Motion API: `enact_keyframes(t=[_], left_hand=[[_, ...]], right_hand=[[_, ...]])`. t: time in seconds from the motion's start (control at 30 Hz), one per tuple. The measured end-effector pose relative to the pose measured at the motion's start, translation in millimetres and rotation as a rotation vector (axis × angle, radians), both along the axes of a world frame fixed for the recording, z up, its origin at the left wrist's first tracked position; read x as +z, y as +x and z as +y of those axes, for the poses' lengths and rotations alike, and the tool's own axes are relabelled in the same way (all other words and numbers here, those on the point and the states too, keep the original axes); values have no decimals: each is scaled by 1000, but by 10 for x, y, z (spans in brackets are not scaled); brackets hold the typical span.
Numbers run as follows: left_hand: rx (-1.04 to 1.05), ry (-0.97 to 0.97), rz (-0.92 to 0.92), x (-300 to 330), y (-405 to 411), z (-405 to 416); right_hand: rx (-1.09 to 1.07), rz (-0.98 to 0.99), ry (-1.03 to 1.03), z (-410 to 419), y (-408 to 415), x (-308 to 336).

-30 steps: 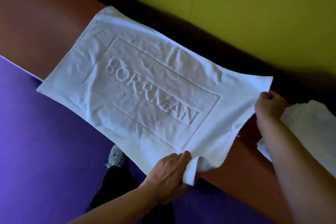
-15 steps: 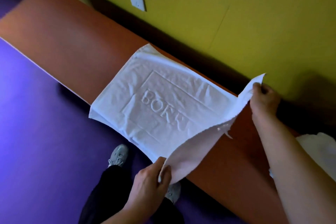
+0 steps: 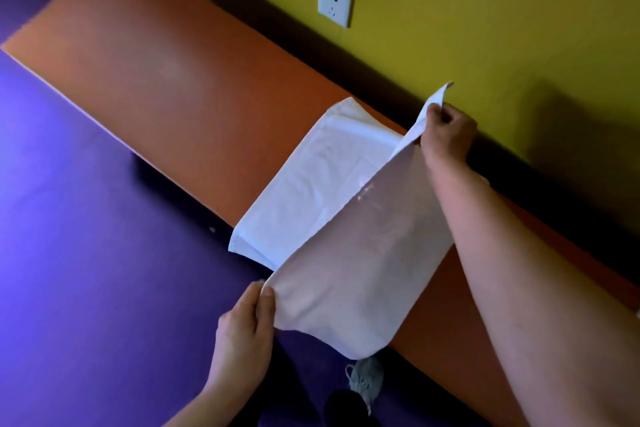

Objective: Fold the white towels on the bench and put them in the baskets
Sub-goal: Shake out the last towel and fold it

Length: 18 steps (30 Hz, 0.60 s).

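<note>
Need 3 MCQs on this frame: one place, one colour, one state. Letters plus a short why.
1. Where does the flat part of the white towel lie?
A. on the orange bench
B. on the purple floor
C. in a basket

2. What colour is the wall behind the bench?
A. white
B. yellow-green
C. grey

3. How is the towel held?
A. left hand only
B. right hand only
C. left hand and right hand each pinch a corner

Key: 1 A, the flat part rests on the bench top; 2 B, the wall around the white socket is yellow-green; 3 C, each hand grips a lifted corner.
</note>
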<state>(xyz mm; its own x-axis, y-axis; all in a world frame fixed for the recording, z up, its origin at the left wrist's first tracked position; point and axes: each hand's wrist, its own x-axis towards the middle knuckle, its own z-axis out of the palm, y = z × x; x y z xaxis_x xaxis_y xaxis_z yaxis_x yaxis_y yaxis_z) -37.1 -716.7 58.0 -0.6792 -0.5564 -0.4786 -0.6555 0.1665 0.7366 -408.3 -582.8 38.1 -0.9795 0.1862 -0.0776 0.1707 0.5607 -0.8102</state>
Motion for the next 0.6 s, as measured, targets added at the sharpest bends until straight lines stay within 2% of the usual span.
enact_keyframes(t=[0.17,0.37,0.5,0.6], left_hand=[[-50,22,-91,-310,-182,-721],[-227,-53,-308,-1046,-314,-1288],[-383,-80,-452,-1460,-404,-1510],[-393,-69,-567,-1653,-559,-1645]], right_hand=[[-26,-23,73,-699,-150,-335],[6,-129,128,-1077,-185,-757],[14,-253,-156,-1134,-7,-895],[-37,-320,-129,-878,392,-975]])
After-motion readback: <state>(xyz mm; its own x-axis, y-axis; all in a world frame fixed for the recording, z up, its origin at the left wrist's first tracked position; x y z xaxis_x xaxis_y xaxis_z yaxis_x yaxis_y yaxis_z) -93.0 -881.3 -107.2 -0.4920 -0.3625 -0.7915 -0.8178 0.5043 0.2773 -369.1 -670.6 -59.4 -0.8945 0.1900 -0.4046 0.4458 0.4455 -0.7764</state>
